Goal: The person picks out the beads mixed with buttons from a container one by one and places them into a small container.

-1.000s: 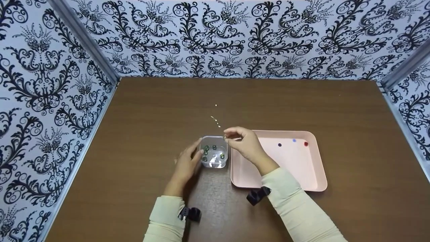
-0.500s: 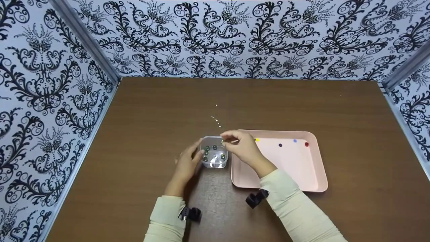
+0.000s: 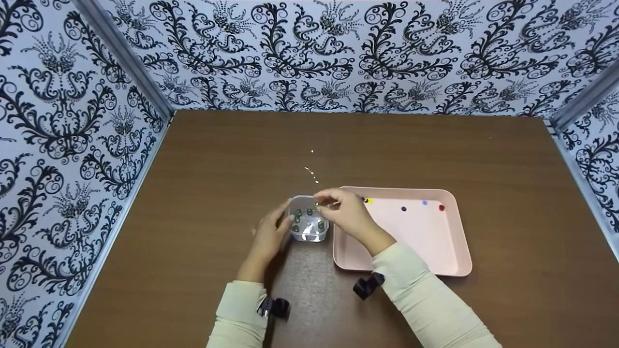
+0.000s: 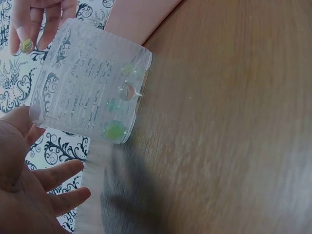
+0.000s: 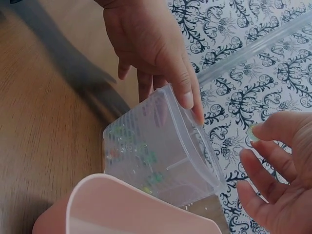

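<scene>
A clear plastic container (image 3: 309, 237) with several green marbles (image 3: 320, 225) in it stands on the table. My left hand (image 3: 269, 234) holds its left rim, thumb over the edge; in the left wrist view the other fingers (image 4: 58, 175) are spread out beside it. Thumb and fingertips of my right hand (image 3: 348, 210) pinch a yellow-green marble (image 4: 26, 46) above the container's right side. That marble (image 5: 253, 132) also shows at the fingertips in the right wrist view. The container's wall (image 5: 146, 146) is see-through, with marbles showing at its bottom.
A pink tray (image 3: 411, 241) lies right of the container, partly under my right arm. Small red (image 3: 441, 208), light blue (image 3: 424, 202), dark (image 3: 404, 209) and yellow (image 3: 369, 200) things lie along its far side. White patterned walls (image 3: 329, 58) border the brown table (image 3: 217, 159).
My right hand has shifted slightly left and down over the container with the pinched marble. More of the tray's far left, with its yellow thing, now shows. The left hand has stayed put.
</scene>
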`<state>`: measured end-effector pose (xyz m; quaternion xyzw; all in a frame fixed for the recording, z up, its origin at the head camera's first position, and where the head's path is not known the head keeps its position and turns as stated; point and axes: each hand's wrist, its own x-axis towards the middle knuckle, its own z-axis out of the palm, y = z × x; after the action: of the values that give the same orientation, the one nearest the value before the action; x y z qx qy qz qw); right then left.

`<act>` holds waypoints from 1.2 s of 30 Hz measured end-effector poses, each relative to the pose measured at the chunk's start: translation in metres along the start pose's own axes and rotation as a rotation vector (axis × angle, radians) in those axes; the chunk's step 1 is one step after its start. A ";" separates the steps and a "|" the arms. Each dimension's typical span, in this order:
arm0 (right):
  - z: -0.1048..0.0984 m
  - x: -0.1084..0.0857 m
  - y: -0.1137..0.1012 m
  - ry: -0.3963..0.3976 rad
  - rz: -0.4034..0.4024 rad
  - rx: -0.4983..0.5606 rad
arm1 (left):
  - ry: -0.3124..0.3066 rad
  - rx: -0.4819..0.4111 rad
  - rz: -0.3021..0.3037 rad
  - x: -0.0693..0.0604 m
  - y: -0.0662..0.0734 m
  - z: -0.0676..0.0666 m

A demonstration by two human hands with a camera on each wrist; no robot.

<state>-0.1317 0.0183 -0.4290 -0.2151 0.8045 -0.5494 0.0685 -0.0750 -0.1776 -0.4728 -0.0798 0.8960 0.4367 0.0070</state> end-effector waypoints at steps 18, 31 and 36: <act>0.004 0.000 0.002 -0.042 -0.078 -0.070 | 0.002 -0.004 -0.005 0.000 0.000 0.001; 0.007 0.002 0.002 -0.084 -0.072 -0.121 | 0.005 0.003 0.000 0.002 -0.002 0.001; 0.006 0.002 0.001 -0.124 -0.073 -0.152 | -0.019 0.008 0.006 0.001 -0.001 -0.001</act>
<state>-0.1320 0.0125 -0.4324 -0.2824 0.8296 -0.4746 0.0819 -0.0757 -0.1791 -0.4737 -0.0731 0.8980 0.4337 0.0148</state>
